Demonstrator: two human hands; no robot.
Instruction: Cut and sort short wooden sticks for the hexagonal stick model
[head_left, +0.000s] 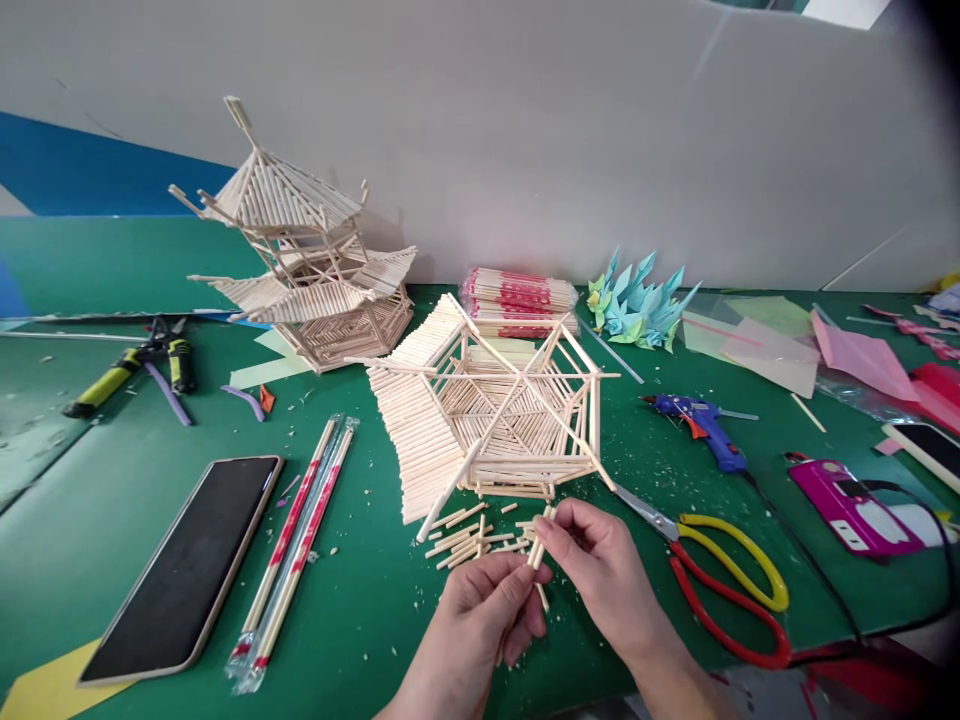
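My left hand [480,615] and my right hand [600,575] meet low in the middle of the view, both pinching a few short wooden sticks [538,548]. Just behind them lies a small pile of cut sticks [469,540] on the green table [352,620]. Beyond the pile sits a hexagonal stick frame with a sloped roof panel [487,410]. A finished two-tier stick pagoda [300,265] stands at the back left.
Red and yellow scissors [720,580] lie right of my hands, a blue glue gun [705,425] behind them. A phone [187,565] and wrapped chopsticks [296,540] lie left. Pliers [135,365], a chopstick pack [517,300], paper cranes [637,300], coloured paper [862,360] and a pink device [855,505] line the back and right.
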